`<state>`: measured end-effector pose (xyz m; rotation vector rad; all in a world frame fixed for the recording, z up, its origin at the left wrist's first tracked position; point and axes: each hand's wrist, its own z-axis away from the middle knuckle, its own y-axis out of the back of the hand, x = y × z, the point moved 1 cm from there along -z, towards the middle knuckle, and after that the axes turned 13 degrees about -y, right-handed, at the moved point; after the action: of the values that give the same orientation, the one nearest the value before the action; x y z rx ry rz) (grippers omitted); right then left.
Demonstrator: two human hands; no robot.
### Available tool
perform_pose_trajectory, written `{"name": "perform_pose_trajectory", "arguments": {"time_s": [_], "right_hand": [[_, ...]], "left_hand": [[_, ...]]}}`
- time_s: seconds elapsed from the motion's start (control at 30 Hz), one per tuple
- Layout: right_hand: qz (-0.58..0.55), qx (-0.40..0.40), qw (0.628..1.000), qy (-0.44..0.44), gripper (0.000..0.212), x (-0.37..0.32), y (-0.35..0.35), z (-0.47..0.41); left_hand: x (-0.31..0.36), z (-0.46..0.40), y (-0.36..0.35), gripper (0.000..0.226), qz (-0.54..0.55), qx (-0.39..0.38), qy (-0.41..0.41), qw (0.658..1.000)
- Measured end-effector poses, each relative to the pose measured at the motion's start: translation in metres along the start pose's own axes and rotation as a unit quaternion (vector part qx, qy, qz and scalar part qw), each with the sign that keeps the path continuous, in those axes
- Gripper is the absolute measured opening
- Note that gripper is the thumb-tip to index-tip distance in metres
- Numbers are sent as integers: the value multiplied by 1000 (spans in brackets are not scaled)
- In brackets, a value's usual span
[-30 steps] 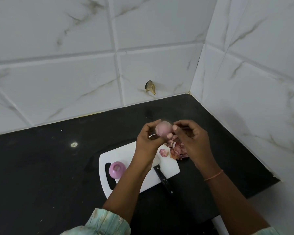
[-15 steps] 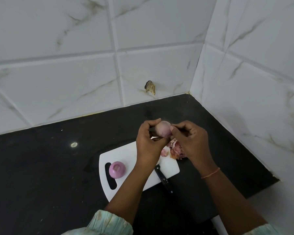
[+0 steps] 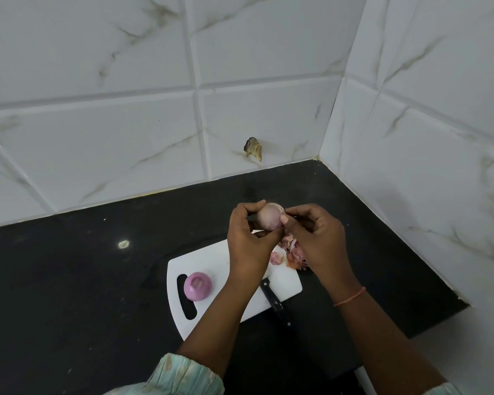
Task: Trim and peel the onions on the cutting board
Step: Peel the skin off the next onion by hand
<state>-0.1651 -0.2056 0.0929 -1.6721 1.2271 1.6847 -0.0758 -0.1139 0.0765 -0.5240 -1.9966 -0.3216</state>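
Lying nearest, a knife [image 3: 274, 299] and a peeled onion [image 3: 198, 286] share the cutting board [image 3: 211, 262]; above it the left hand [image 3: 247, 242] cradles a second onion [image 3: 269, 216] while the right hand [image 3: 314, 238] pinches its skin (a slick bulb could slip and drop).

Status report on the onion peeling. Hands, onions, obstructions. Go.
Left hand grips onion above the cutting board; right hand pinches its skin. Peeled onion sits on the board. Peels and knife lie underneath, nothing blocking.
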Motion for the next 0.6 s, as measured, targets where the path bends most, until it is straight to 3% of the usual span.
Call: {"name": "perform_pose_trajectory", "arguments": {"time_s": [0.33,0.6], "right_hand": [[102,-27,994,34,6,0,2,-9],[90,-23,994,-53,4,6,12,-19]], "left_hand": [[0,2,0,51,-6,-4,-8,1000],[1,-2,3,47,125,-52,153,979]]}}
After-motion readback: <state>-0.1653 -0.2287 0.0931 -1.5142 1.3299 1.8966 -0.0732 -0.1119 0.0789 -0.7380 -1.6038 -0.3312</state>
